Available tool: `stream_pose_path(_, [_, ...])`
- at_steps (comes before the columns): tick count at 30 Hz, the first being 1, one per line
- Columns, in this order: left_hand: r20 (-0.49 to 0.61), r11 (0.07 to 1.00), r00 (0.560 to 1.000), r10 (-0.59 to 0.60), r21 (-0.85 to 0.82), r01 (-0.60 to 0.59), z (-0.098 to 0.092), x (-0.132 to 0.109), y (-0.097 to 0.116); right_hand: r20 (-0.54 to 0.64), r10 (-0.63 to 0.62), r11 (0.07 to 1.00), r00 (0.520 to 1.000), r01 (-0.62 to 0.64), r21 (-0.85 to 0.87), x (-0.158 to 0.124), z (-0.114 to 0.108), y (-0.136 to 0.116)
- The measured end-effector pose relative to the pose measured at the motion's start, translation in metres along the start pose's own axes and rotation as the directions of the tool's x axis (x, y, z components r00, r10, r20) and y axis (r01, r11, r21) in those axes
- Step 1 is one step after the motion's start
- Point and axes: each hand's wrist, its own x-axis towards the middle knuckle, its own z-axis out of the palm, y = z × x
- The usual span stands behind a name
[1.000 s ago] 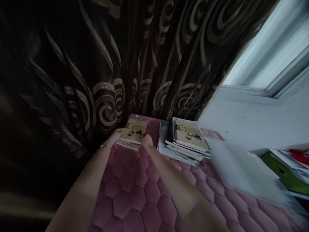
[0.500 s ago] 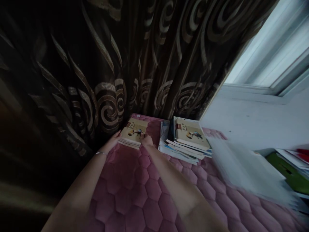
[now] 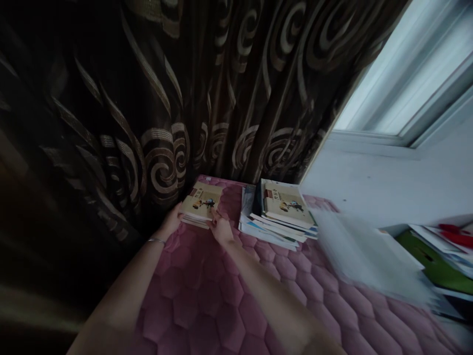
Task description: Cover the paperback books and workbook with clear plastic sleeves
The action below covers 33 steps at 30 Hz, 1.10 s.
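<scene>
A small stack of beige-covered books [image 3: 201, 203] lies at the far end of a pink quilted surface [image 3: 221, 296], close against a dark curtain. My left hand [image 3: 170, 223], with a thin bracelet on the wrist, grips the stack's near left corner. My right hand [image 3: 220, 229] touches the stack's near right edge with its fingertips. A taller, untidy stack of books [image 3: 278, 212] sits just to the right, apart from both hands.
A dark curtain with swirl patterns [image 3: 177, 108] hangs behind the books. A white sill [image 3: 377, 182] and a window are at the right. Blurred white papers [image 3: 365, 256] and green and red items [image 3: 436, 266] lie at the right edge.
Both hands have slid back a little toward me along the small stack's near edge. The stack itself stays in place.
</scene>
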Motion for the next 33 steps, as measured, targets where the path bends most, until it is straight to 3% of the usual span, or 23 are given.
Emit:
stream_pose_path(14, [-0.052, 0.985, 0.999, 0.007, 0.17, 0.002, 0.001, -0.004, 0.011, 0.028, -0.03, 0.998, 0.999, 0.031, -0.046, 0.004, 0.0, -0.002])
stream_pose_path(19, [-0.162, 0.958, 0.983, 0.085, 0.286, -0.035, 0.013, -0.034, 0.035, 0.039, -0.074, 0.996, 0.997, 0.075, -0.042, -0.015, -0.006, 0.0])
stream_pose_path(21, [-0.216, 0.904, 0.951, 0.22, 0.41, -0.116, 0.028, -0.059, 0.044, 0.055, -0.121, 0.99, 0.991, 0.124, -0.066, -0.039, -0.019, 0.011])
stream_pose_path(23, [-0.167, 0.812, 0.909, 0.382, 0.53, -0.244, 0.051, -0.09, 0.049, 0.092, -0.186, 0.968, 0.978, 0.199, -0.15, -0.073, -0.039, 0.03])
stream_pose_path(25, [-0.001, 0.759, 0.903, 0.43, 0.542, -0.361, 0.082, -0.125, 0.051, 0.101, -0.204, 0.936, 0.974, 0.224, -0.273, -0.113, -0.066, 0.054])
stream_pose_path(27, [0.204, 0.727, 0.883, 0.423, 0.505, -0.465, 0.115, -0.16, 0.051, 0.069, -0.149, 0.907, 0.986, 0.164, -0.389, -0.152, -0.096, 0.079])
stream_pose_path(29, [0.373, 0.709, 0.834, 0.406, 0.448, -0.545, 0.144, -0.192, 0.051, -0.011, -0.1, 0.884, 0.995, 0.084, -0.46, -0.185, -0.124, 0.103])
stream_pose_path(31, [0.465, 0.661, 0.774, 0.43, 0.422, -0.62, 0.165, -0.216, 0.051, -0.104, -0.067, 0.876, 0.992, 0.008, -0.482, -0.208, -0.144, 0.123])
stream_pose_path(33, [0.447, 0.62, 0.763, 0.467, 0.45, -0.643, 0.177, -0.23, 0.05, -0.166, -0.068, 0.884, 0.984, -0.018, -0.468, -0.222, -0.154, 0.136])
